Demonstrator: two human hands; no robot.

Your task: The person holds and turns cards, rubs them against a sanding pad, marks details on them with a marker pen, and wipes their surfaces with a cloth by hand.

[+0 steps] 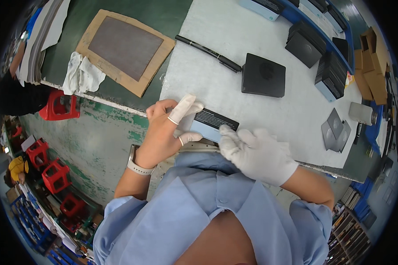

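l hand has thumb + fingers clamped on the black/blue box, r hand fingers bunched at its other end, right by table edge, so imo a clumsy glove slip cd drop it

Black pen on white sheet

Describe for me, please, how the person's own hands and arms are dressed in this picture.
The left hand wears whitish finger cots, one of them on the thumb, and a watch with a pale strap. The right hand is covered by a whitish glove. Both light-blue sleeves leave the forearms bare.
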